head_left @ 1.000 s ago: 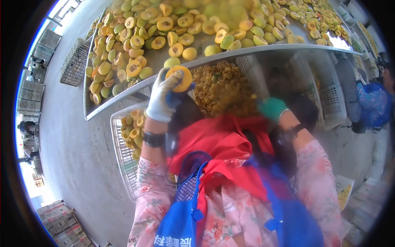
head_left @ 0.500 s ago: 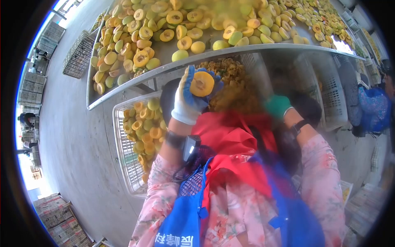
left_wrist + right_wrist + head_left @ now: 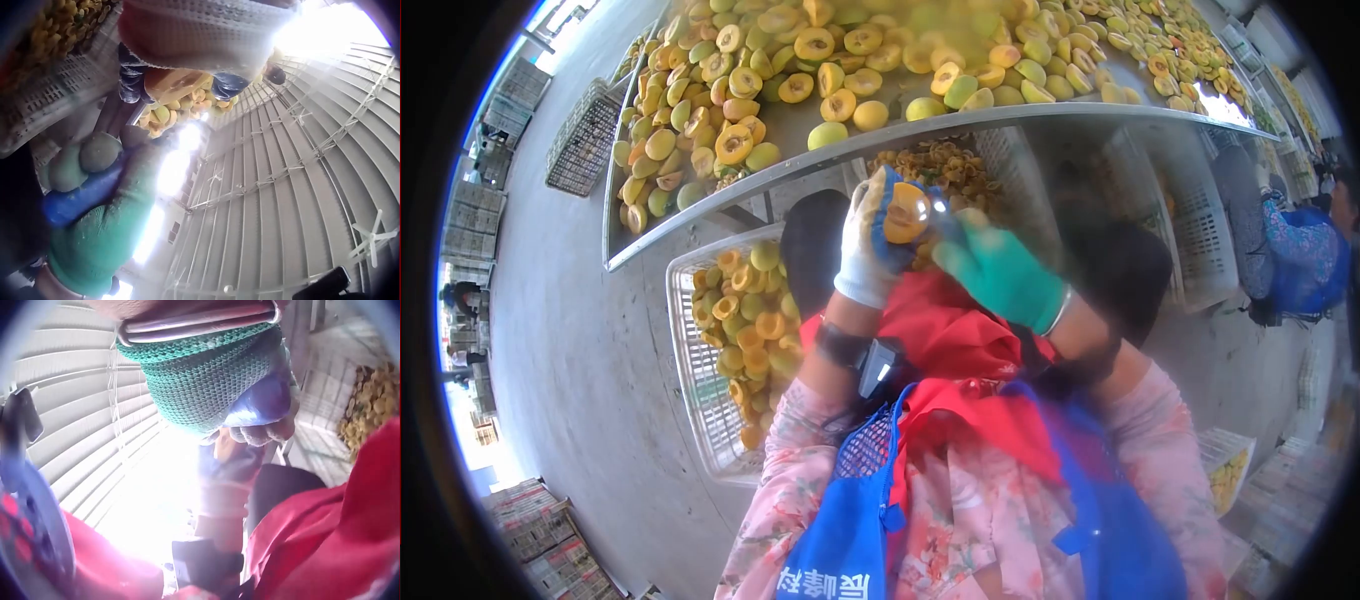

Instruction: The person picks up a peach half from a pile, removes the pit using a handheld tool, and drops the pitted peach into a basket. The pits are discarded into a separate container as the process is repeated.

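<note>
In the head view my left hand (image 3: 868, 240), in a white and blue glove, grips a halved yellow fruit (image 3: 907, 213) with its cut face showing. The same fruit half (image 3: 175, 84) shows between blue fingertips in the left wrist view. Beside it, my right hand (image 3: 1005, 275) wears a green glove. Its fingers curl round a blue handle (image 3: 84, 197), also visible as a blue shape (image 3: 265, 400) in the right wrist view. The handle's working end is hidden or blurred. The hands are close together; whether the tool touches the fruit, I cannot tell.
A metal-edged table (image 3: 800, 160) heaped with halved fruit spans the front. A white basket (image 3: 690, 385) of fruit halves stands at the left. Behind the hands lies a pile of small scraps (image 3: 940, 165). Another person (image 3: 1305, 250) is at the far right.
My left hand has come right from the table's edge with the fruit half, whose cut face has turned. My right hand has moved left and up, to beside the fruit.
</note>
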A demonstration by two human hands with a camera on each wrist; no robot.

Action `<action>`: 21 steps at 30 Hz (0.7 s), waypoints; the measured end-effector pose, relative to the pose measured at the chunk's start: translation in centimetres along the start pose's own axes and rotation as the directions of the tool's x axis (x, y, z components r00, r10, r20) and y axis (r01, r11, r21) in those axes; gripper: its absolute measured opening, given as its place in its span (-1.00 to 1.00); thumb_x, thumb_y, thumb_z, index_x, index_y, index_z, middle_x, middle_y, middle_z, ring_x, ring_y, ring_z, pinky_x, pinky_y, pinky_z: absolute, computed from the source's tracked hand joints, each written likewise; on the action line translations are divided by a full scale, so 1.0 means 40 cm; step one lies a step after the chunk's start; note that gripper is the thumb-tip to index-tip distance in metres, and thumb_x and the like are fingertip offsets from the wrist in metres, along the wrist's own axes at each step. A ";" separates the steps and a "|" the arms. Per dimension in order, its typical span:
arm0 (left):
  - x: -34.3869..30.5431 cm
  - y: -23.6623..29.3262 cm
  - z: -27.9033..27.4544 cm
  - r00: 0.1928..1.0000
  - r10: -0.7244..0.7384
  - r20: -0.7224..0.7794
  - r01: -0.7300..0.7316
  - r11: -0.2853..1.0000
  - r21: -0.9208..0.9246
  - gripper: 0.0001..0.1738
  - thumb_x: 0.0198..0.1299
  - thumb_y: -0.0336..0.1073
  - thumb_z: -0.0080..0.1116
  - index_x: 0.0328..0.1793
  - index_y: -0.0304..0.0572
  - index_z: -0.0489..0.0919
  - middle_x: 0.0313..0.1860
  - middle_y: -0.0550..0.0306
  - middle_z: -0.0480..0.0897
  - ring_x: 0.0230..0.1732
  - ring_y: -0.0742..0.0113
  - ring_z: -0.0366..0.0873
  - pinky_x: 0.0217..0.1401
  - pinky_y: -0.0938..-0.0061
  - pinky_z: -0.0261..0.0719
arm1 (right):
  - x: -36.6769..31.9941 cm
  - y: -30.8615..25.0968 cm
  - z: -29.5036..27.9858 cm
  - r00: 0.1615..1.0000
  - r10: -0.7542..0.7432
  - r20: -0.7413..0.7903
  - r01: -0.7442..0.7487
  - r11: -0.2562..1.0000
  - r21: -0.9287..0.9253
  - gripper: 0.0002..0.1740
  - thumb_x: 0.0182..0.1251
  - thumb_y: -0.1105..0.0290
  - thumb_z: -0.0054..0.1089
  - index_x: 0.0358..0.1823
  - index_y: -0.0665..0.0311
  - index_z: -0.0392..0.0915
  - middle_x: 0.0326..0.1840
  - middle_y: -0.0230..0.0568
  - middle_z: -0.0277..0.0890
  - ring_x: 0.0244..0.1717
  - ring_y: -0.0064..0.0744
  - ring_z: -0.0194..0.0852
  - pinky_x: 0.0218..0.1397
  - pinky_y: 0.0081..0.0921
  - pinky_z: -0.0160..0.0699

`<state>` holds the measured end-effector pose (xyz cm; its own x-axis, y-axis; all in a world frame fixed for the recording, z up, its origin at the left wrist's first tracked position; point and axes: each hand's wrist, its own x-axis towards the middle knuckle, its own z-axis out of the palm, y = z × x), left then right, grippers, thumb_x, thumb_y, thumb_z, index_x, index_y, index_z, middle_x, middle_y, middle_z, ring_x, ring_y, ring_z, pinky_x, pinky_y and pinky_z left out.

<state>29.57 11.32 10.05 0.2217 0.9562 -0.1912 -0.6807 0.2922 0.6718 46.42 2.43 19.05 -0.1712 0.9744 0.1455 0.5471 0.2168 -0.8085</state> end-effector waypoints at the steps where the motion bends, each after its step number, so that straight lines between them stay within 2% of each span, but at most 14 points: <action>1: -0.018 0.021 0.024 0.999 -0.050 0.011 0.051 0.994 -0.097 -0.60 0.49 0.01 0.09 0.07 -0.21 0.55 -0.03 -0.19 0.68 0.08 -0.23 0.66 0.19 -0.18 0.67 | 0.000 0.004 0.028 0.997 -0.083 -0.008 0.083 0.997 -0.004 -0.60 0.47 0.15 0.19 0.04 0.35 0.42 -0.38 0.17 0.62 -0.30 0.27 0.63 -0.26 0.01 0.55; 2: -0.036 0.042 0.047 0.995 -0.099 0.021 0.101 0.976 -0.191 -0.62 0.50 -0.02 0.09 0.12 -0.20 0.51 0.00 -0.22 0.66 0.07 -0.23 0.66 0.18 -0.17 0.69 | 0.003 0.004 0.044 0.999 -0.041 0.008 0.042 0.998 -0.048 -0.60 0.47 0.13 0.20 0.02 0.34 0.41 -0.39 0.17 0.62 -0.31 0.27 0.63 -0.27 0.04 0.55; 4: -0.063 0.047 0.073 0.999 -0.040 0.015 0.042 0.983 -0.180 -0.62 0.51 -0.07 0.08 0.20 -0.20 0.46 0.05 -0.23 0.63 0.07 -0.21 0.66 0.19 -0.16 0.69 | 0.006 0.001 0.065 0.998 0.044 0.034 -0.039 0.990 -0.138 -0.59 0.45 0.10 0.21 0.00 0.32 0.40 -0.42 0.17 0.62 -0.34 0.27 0.64 -0.30 0.08 0.55; 5: -0.073 0.049 0.075 1.000 -0.019 0.025 0.023 0.985 -0.170 -0.62 0.52 -0.09 0.07 0.23 -0.20 0.44 0.08 -0.22 0.61 0.08 -0.19 0.66 0.20 -0.15 0.70 | 0.005 -0.005 0.068 0.998 0.049 0.044 -0.041 0.987 -0.158 -0.64 0.45 0.20 0.20 0.05 0.30 0.39 -0.36 0.22 0.61 -0.30 0.32 0.60 -0.28 0.10 0.55; 8: -0.086 0.046 0.076 0.997 0.025 0.080 -0.015 0.992 -0.124 -0.61 0.54 -0.10 0.04 0.28 -0.21 0.41 0.14 -0.17 0.58 0.09 -0.14 0.66 0.23 -0.13 0.69 | -0.001 -0.013 0.070 0.997 0.065 0.030 -0.058 0.978 -0.200 -0.65 0.47 0.22 0.18 0.09 0.29 0.37 -0.36 0.22 0.61 -0.30 0.30 0.61 -0.28 0.09 0.56; 11: -0.092 0.031 0.090 0.988 0.111 0.103 -0.103 0.991 -0.080 -0.60 0.56 -0.10 0.00 0.31 -0.22 0.40 0.20 -0.10 0.56 0.13 -0.11 0.65 0.26 -0.10 0.67 | -0.009 -0.005 0.081 0.999 0.012 -0.051 -0.020 0.987 -0.159 -0.57 0.45 0.12 0.20 0.03 0.34 0.38 -0.39 0.16 0.64 -0.33 0.30 0.63 -0.31 0.10 0.57; 14: -0.106 0.019 0.104 0.967 0.216 0.139 -0.228 0.971 0.079 -0.57 0.57 -0.09 -0.03 0.34 -0.24 0.41 0.25 -0.06 0.55 0.17 -0.08 0.63 0.31 -0.06 0.64 | -0.014 -0.017 0.083 0.989 0.144 0.017 -0.143 0.988 -0.062 -0.58 0.45 0.14 0.20 0.05 0.36 0.38 -0.35 0.20 0.63 -0.29 0.33 0.62 -0.30 0.10 0.56; 16: -0.114 0.009 0.113 0.953 0.275 0.129 -0.293 0.944 0.152 -0.56 0.58 -0.07 -0.05 0.34 -0.25 0.41 0.25 -0.05 0.56 0.20 -0.07 0.62 0.33 -0.03 0.62 | -0.013 -0.008 0.091 1.000 0.031 0.003 -0.031 0.996 0.086 -0.59 0.46 0.18 0.19 0.06 0.38 0.38 -0.33 0.24 0.62 -0.26 0.34 0.61 -0.28 0.09 0.54; 17: -0.113 0.008 0.114 0.949 0.282 0.143 -0.303 0.940 0.156 -0.55 0.58 -0.06 -0.05 0.34 -0.26 0.42 0.23 -0.05 0.57 0.20 -0.06 0.62 0.33 -0.02 0.61 | -0.009 -0.003 0.092 1.000 -0.026 -0.012 0.028 0.987 0.159 -0.60 0.47 0.19 0.18 0.07 0.39 0.38 -0.33 0.26 0.62 -0.24 0.34 0.61 -0.27 0.09 0.53; 19: -0.108 0.006 0.115 0.942 0.276 0.192 -0.304 0.943 0.138 -0.53 0.58 -0.03 -0.07 0.34 -0.27 0.43 0.19 -0.06 0.60 0.21 -0.06 0.62 0.33 0.00 0.61 | -0.007 0.002 0.080 0.999 -0.039 0.018 0.037 0.993 0.115 -0.62 0.48 0.23 0.17 0.07 0.41 0.39 -0.30 0.31 0.60 -0.22 0.36 0.59 -0.26 0.07 0.52; 21: -0.100 0.012 0.108 0.962 0.178 0.208 -0.193 0.980 0.057 -0.49 0.58 0.00 -0.08 0.34 -0.29 0.44 0.13 -0.06 0.62 0.15 -0.05 0.64 0.28 0.01 0.63 | -0.011 0.004 0.069 0.998 -0.007 0.064 0.002 0.997 0.072 -0.62 0.49 0.24 0.16 0.06 0.43 0.38 -0.30 0.31 0.60 -0.22 0.34 0.60 -0.25 0.05 0.52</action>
<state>31.38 7.56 14.23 0.2377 0.9677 0.0844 -0.6700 0.1005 0.7355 44.32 1.86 17.30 -0.2270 0.9671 0.1145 0.4866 0.2145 -0.8469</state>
